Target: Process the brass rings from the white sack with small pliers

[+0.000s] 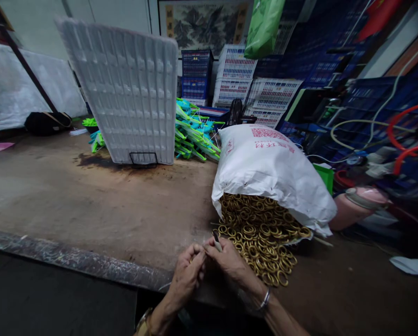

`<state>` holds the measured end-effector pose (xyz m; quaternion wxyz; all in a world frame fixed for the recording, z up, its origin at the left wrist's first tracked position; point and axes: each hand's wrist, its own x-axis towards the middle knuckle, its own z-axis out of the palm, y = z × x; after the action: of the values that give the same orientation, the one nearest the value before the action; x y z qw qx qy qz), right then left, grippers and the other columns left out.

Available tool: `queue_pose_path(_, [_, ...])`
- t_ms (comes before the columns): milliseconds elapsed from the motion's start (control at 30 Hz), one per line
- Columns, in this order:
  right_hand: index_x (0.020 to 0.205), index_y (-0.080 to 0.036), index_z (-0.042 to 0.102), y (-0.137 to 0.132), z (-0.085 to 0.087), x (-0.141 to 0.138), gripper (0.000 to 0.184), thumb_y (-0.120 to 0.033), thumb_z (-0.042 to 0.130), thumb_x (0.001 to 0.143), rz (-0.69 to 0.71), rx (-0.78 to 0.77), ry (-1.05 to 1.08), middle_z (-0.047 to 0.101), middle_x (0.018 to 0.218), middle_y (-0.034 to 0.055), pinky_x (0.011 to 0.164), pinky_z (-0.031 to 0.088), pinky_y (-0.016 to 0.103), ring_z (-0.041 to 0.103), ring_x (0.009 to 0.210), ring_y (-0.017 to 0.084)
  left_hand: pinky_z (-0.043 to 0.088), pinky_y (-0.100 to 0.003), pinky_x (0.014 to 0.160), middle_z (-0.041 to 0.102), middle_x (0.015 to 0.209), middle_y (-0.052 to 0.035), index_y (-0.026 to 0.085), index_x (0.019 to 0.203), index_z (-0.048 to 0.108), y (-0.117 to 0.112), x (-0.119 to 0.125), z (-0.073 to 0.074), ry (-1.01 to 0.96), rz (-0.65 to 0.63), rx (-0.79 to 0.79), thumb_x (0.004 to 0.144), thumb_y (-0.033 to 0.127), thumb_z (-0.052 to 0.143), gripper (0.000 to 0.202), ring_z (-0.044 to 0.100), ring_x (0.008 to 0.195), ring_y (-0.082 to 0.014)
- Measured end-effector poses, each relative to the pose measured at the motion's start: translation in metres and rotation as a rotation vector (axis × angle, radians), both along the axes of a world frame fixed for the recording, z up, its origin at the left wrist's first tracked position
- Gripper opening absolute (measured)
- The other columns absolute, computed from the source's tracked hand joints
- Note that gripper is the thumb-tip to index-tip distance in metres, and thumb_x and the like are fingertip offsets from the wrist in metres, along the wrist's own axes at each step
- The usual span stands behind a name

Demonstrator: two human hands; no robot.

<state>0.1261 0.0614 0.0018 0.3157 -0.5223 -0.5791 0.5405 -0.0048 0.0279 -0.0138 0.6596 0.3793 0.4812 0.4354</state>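
My left hand [187,272] and my right hand [228,261] meet fingertip to fingertip over the table's front edge, both closed. A small tool with a dark, narrow tip and a pale handle [217,241] sticks up from my right hand; its exact kind cannot be made out. What my left fingers pinch is hidden and too small to name. Just right of my hands lies a heap of brass-coloured rings [258,247]. They spill from the mouth of a white woven sack [261,158] lying on its side, with red print on it.
On the brown table [90,200], a translucent ribbed plastic tray [132,93] stands upright in a black wire stand [143,160]. Behind it are green and blue plastic pieces [195,130]. Stacked crates [233,70] line the back; a pink cylinder [359,205] and red hoses [405,151] are at right.
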Motion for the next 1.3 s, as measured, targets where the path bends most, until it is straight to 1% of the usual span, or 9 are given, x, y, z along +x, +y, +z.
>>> queue_pose_path(67, [0.065, -0.015, 0.055, -0.001, 0.002, -0.001, 0.022, -0.035, 0.052, 0.072, 0.013, 0.001, 0.003, 0.048, 0.054, -0.0046, 0.053, 0.033, 0.020, 0.043, 0.053, 0.009, 0.018, -0.014, 0.034, 0.042, 0.051, 0.0081, 0.019, 0.073, 0.045, -0.002, 0.000, 0.001, -0.081, -0.027, -0.079, 0.073, 0.050, 0.054, 0.032, 0.032, 0.036, -0.0030])
queue_pose_path(233, [0.067, -0.015, 0.055, -0.001, 0.002, -0.001, 0.022, -0.032, 0.044, 0.077, 0.030, -0.002, -0.022, 0.050, 0.055, -0.0032, 0.051, 0.033, 0.020, 0.044, 0.052, 0.009, 0.015, -0.013, 0.035, 0.042, 0.053, 0.0077, 0.018, 0.075, 0.046, -0.005, -0.001, 0.004, -0.186, -0.043, -0.095, 0.075, 0.047, 0.054, 0.031, 0.032, 0.038, -0.0019])
queue_pose_path(300, [0.071, -0.015, 0.056, -0.001, 0.001, 0.001, 0.023, -0.030, 0.040, 0.079, 0.012, 0.068, -0.127, 0.051, 0.057, -0.0023, 0.053, 0.034, 0.020, 0.046, 0.054, 0.010, 0.016, -0.013, 0.035, 0.042, 0.052, 0.0079, 0.018, 0.074, 0.045, -0.006, -0.001, 0.005, -0.188, -0.029, -0.084, 0.075, 0.047, 0.053, 0.030, 0.032, 0.038, -0.0021])
queue_pose_path(400, [0.073, -0.017, 0.056, -0.006, -0.001, 0.005, 0.020, -0.023, 0.037, 0.079, 0.051, 0.262, -0.369, 0.053, 0.062, -0.0011, 0.056, 0.033, 0.021, 0.047, 0.059, 0.011, 0.018, -0.013, 0.035, 0.043, 0.052, 0.0081, 0.019, 0.075, 0.043, -0.006, -0.001, 0.005, -0.175, -0.002, -0.058, 0.075, 0.047, 0.054, 0.030, 0.034, 0.038, -0.0027])
queue_pose_path(500, [0.076, -0.019, 0.055, -0.014, -0.005, 0.006, 0.021, -0.008, 0.037, 0.071, 0.168, 0.411, -0.561, 0.056, 0.065, -0.0012, 0.057, 0.030, 0.021, 0.047, 0.060, 0.011, 0.020, -0.014, 0.036, 0.043, 0.052, 0.0082, 0.019, 0.076, 0.042, -0.005, -0.002, 0.004, -0.148, 0.009, -0.040, 0.076, 0.049, 0.052, 0.031, 0.034, 0.038, -0.0029])
queue_pose_path(600, [0.078, -0.019, 0.055, -0.019, -0.010, 0.005, 0.029, -0.002, 0.036, 0.065, 0.205, 0.470, -0.684, 0.058, 0.066, -0.0007, 0.057, 0.028, 0.021, 0.048, 0.060, 0.011, 0.023, -0.015, 0.036, 0.042, 0.051, 0.0086, 0.019, 0.074, 0.041, -0.004, -0.002, 0.002, -0.130, 0.029, -0.017, 0.074, 0.051, 0.053, 0.033, 0.035, 0.037, -0.0033])
queue_pose_path(800, [0.081, -0.020, 0.054, -0.020, -0.013, 0.004, 0.028, -0.004, 0.035, 0.067, 0.225, 0.494, -0.753, 0.059, 0.070, 0.0000, 0.057, 0.027, 0.022, 0.051, 0.062, 0.013, 0.024, -0.015, 0.037, 0.042, 0.050, 0.0085, 0.019, 0.072, 0.043, -0.005, -0.002, 0.003, -0.100, 0.040, -0.019, 0.071, 0.051, 0.055, 0.035, 0.035, 0.038, -0.0034])
queue_pose_path(1133, [0.084, -0.019, 0.053, -0.023, -0.006, -0.001, 0.031, -0.002, 0.033, 0.067, 0.241, 0.456, -0.856, 0.060, 0.072, 0.0017, 0.057, 0.026, 0.023, 0.052, 0.063, 0.013, 0.023, -0.014, 0.036, 0.043, 0.051, 0.0078, 0.019, 0.071, 0.043, -0.006, -0.003, 0.004, -0.112, 0.033, -0.032, 0.070, 0.050, 0.057, 0.035, 0.036, 0.038, -0.0029])
queue_pose_path(1300, [0.090, -0.018, 0.054, -0.017, -0.006, 0.002, 0.032, -0.002, 0.036, 0.069, 0.168, 0.447, -0.984, 0.063, 0.077, 0.0043, 0.057, 0.025, 0.025, 0.055, 0.068, 0.015, 0.018, -0.013, 0.034, 0.044, 0.051, 0.0080, 0.019, 0.072, 0.041, -0.012, -0.005, 0.009, -0.176, 0.002, -0.067, 0.073, 0.047, 0.056, 0.031, 0.035, 0.038, -0.0026])
